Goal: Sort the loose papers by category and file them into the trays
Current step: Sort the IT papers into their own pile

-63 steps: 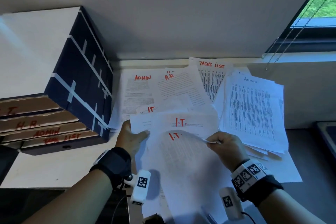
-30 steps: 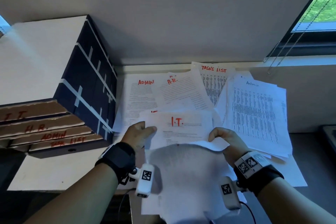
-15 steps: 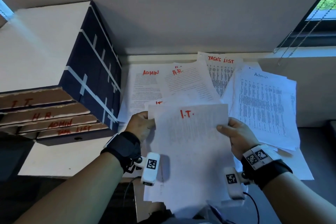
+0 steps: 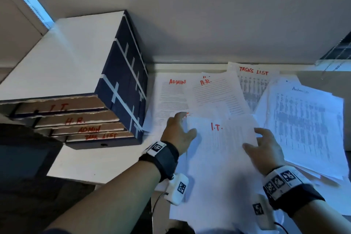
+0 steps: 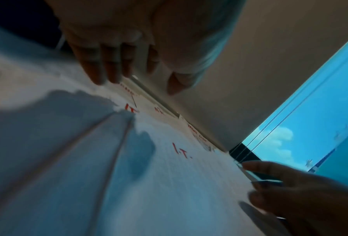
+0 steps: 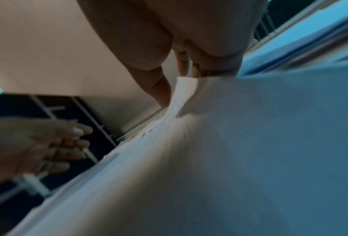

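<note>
My left hand [image 4: 179, 133] hovers fingers spread at the I.T. sheet [image 4: 224, 150]; my right hand [image 4: 266, 150] lies loosely spread on its right edge, holding nothing.

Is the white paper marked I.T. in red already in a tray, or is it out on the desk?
Out. The white I.T. sheet lies on the loose pile, between left hand and right hand.

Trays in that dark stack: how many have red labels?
4, stacked: I.T. tray on top, H.R. tray beneath, ADMIN tray third, TASK LIST tray lowest. Any others would be hidden.
</note>
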The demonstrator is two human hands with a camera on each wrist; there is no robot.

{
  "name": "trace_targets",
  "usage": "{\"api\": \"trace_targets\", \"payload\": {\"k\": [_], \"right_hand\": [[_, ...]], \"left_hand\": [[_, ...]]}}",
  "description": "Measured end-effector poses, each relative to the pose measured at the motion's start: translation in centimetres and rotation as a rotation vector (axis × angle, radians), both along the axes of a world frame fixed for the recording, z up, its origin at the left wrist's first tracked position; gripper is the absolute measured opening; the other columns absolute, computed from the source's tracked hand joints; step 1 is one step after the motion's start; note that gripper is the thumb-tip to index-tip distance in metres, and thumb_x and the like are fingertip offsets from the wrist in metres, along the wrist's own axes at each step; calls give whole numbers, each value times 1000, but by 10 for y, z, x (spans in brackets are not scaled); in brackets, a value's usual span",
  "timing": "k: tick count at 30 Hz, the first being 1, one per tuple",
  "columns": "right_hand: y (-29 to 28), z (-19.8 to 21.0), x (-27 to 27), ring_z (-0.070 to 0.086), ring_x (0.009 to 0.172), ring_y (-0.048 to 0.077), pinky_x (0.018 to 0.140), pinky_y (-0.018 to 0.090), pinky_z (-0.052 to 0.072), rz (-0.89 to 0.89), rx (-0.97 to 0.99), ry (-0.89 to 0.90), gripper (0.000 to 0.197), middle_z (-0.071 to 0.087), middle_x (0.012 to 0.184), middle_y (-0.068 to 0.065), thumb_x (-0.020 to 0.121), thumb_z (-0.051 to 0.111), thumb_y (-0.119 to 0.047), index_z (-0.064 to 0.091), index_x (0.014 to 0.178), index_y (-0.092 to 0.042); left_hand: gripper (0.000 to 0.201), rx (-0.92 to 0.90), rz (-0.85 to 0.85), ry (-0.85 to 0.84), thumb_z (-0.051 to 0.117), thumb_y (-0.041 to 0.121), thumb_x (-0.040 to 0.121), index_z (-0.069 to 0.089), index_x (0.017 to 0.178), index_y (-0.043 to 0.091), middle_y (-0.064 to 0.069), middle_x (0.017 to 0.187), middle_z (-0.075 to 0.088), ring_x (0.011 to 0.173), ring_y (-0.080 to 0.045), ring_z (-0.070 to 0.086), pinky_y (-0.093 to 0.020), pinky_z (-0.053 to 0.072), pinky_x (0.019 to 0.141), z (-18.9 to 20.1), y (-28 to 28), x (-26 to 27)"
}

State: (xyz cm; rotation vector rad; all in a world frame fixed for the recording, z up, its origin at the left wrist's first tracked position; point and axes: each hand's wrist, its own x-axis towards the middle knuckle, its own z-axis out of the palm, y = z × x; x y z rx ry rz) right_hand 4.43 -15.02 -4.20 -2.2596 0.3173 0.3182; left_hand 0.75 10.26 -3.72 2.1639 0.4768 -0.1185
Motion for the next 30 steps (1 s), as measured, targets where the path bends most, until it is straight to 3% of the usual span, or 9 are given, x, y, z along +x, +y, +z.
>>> {"api": "trace_targets", "payload": {"k": [2,5,11,14,16,19,24,28,30], "right_hand": [[3,-1,-4,57,108,28,93,38,46,129,-118,-12,69,56,124,7,81,74,-19,39,140,-26],[8,-5,-11,48,126,28,106,40,40,317,-317,-2,82,42,142,10,78,77,-26,32,146,-26],[11,-10,-19,40,131,23,112,36,34,454,-461,18,76,37,145,3,83,71,-44,32,147,-28],[11,-9,-16,39,131,22,111,35,35,481,-467,23,77,34,145,0,85,67,-48,27,148,-31],[9,-9,-14,40,130,22,111,34,36,502,-469,21,78,34,145,-1,84,67,-50,25,148,-32],[6,-10,-11,40,129,22,110,33,35,504,-464,24,82,35,144,-2,81,69,-53,26,148,-33],[4,-13,-8,40,130,23,110,34,35,501,-436,33,84,34,145,-1,79,73,-51,29,148,-34],[3,-17,-5,42,128,23,110,35,35,478,-412,40,85,37,141,-1,73,79,-49,35,145,-34],[2,-19,-4,42,129,23,111,35,35,470,-405,44,85,37,140,-2,71,80,-49,36,143,-35]], "left_hand": [[59,228,33,15,57,36,93,37,146,20,-8,145,35,132,-28,41,-41,39,110,6,7,6],[55,402,64,228,52,38,94,40,142,14,-14,153,24,140,-34,28,-46,37,110,11,25,25],[64,429,137,569,49,36,91,29,147,13,-23,158,11,133,-42,42,-48,43,106,0,61,70],[67,443,147,629,49,43,88,28,146,16,-22,156,19,131,-45,43,-53,42,105,-7,74,84],[69,465,133,632,55,46,85,34,143,16,-20,151,31,128,-42,47,-51,45,103,-11,77,91],[56,441,173,511,64,28,93,44,141,8,-20,148,41,131,-37,48,-42,42,105,-15,77,98],[44,471,191,471,52,12,94,47,137,2,-19,137,52,123,-35,56,-43,49,100,-4,94,102],[23,558,58,458,50,7,95,66,111,1,-15,115,67,100,-29,65,-36,56,82,6,98,99],[23,651,-23,374,47,10,96,64,111,5,-13,115,66,97,-29,64,-33,52,77,12,90,96]]}}
